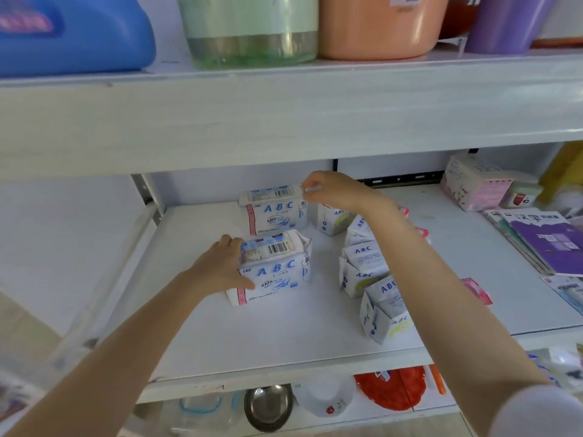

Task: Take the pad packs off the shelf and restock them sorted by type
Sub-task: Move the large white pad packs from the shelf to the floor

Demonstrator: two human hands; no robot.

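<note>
As the packs already stand in two groups on the white shelf (284,335), the sorting looks to me well advanced; two big blue packs stand one behind the other, and I take the front blue pack (273,268) as the landmark. The left hand (220,268) holds it at its left end, thumb on the front face and fingers on the top, so the grip is closed on this pack; just behind it stands the rear blue pack (273,209), and the right hand (334,189) pinches its top right corner with a narrow grip. To the right of the front pack, a little apart, a row of smaller white packs (366,266) runs from the back of the shelf toward its front edge; these seem to be another type. What is left, I judge, is to straighten the two blue packs and to place the pink pieces (476,290) that show beyond the row; the right forearm hides part of the row and of the pink things, so I cannot count them; the small print on the packs is not readable.
</note>
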